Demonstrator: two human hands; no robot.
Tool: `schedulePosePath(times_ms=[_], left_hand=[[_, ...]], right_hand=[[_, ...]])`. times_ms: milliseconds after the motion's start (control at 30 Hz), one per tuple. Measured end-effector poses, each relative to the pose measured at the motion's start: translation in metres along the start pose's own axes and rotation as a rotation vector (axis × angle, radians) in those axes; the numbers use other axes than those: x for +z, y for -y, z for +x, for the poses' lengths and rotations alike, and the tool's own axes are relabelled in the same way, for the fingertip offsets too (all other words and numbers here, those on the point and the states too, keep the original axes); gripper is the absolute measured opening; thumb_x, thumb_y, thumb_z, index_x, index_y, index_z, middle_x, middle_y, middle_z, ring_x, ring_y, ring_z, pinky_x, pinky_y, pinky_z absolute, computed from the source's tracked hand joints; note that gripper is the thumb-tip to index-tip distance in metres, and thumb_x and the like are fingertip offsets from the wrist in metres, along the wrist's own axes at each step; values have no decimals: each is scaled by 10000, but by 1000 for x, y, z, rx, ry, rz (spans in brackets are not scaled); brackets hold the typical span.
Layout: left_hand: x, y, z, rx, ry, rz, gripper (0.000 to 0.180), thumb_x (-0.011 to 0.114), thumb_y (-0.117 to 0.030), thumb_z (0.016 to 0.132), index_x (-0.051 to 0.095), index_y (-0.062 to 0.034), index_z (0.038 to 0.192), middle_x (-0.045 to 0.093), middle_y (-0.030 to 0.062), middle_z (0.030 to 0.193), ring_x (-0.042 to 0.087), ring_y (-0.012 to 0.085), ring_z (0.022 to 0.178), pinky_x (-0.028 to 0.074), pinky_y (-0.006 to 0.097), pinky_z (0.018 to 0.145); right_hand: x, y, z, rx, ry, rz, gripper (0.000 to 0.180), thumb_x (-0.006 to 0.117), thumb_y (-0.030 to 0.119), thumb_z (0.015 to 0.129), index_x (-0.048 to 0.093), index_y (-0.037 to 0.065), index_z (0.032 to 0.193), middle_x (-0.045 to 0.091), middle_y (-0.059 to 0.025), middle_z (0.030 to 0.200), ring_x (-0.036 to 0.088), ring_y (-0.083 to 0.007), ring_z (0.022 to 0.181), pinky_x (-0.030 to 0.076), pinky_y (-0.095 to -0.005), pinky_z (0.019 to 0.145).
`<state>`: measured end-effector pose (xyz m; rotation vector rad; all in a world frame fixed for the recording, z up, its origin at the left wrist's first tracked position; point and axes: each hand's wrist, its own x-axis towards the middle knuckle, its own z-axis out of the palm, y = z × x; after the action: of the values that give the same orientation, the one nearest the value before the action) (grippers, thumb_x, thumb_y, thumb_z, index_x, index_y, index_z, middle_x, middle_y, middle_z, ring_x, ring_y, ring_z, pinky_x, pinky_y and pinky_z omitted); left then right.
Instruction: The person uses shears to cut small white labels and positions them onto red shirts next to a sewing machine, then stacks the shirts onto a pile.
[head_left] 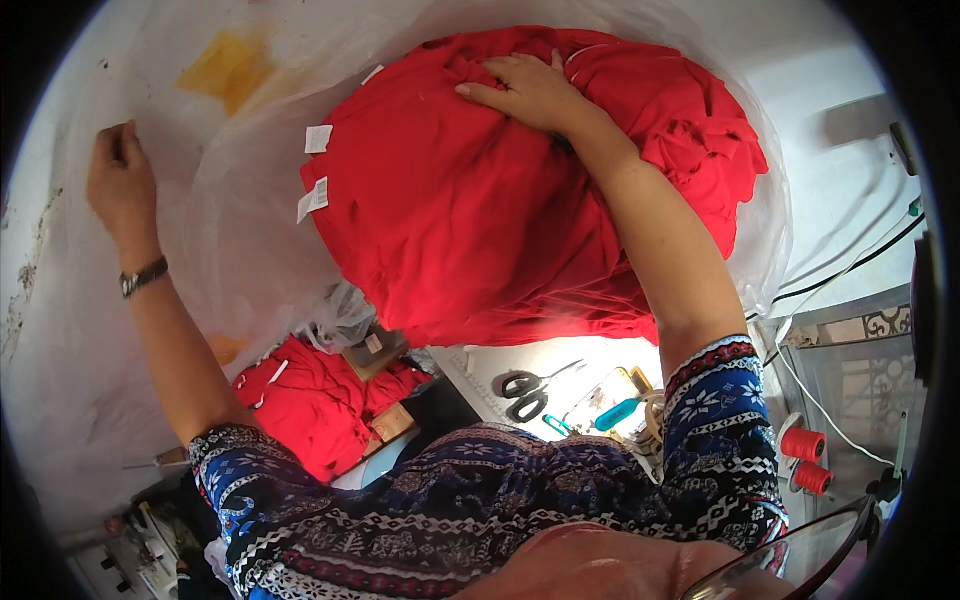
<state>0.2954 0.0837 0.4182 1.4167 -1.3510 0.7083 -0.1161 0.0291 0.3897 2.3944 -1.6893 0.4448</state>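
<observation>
A large pile of red garments (470, 190), with white tags along its left side, sits high in front of me inside a clear plastic bag (250, 215). My right hand (530, 92) lies on top of the red cloth, fingers spread and pressing flat. Off to the far left, my left hand (122, 190) is raised with its fingers curled closed on the plastic of the bag. Exactly where the film passes between the fingers is hard to see.
Below the pile, black-handled scissors (528, 395) and a teal tool (617, 414) lie on a white table (480, 375). More red cloth (305, 405) is heaped at lower left, beside a wooden block (392, 422). Red thread spools (803, 443) and cables (850, 262) are at the right.
</observation>
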Motion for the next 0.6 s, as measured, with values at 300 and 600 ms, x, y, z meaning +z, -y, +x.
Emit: schedulePosePath(times_ms=[300, 600], left_hand=[[98, -107, -34, 561, 98, -62, 322, 597, -246, 899, 596, -72, 1169, 627, 127, 1152, 560, 327, 1100, 498, 391, 834], [64, -134, 31, 382, -34, -97, 296, 616, -256, 847, 601, -11, 1011, 606, 192, 1050, 572, 385, 950, 471, 454, 800]], right_hand=[[12, -4, -2, -32, -115, -20, 812, 407, 736, 821, 594, 66, 1239, 571, -107, 1286, 461, -338, 1246, 134, -719, 1047], [15, -11, 2, 1, -62, 56, 770, 422, 710, 837, 619, 40, 1160, 607, -161, 1178, 478, -325, 1229, 80, -711, 1053]])
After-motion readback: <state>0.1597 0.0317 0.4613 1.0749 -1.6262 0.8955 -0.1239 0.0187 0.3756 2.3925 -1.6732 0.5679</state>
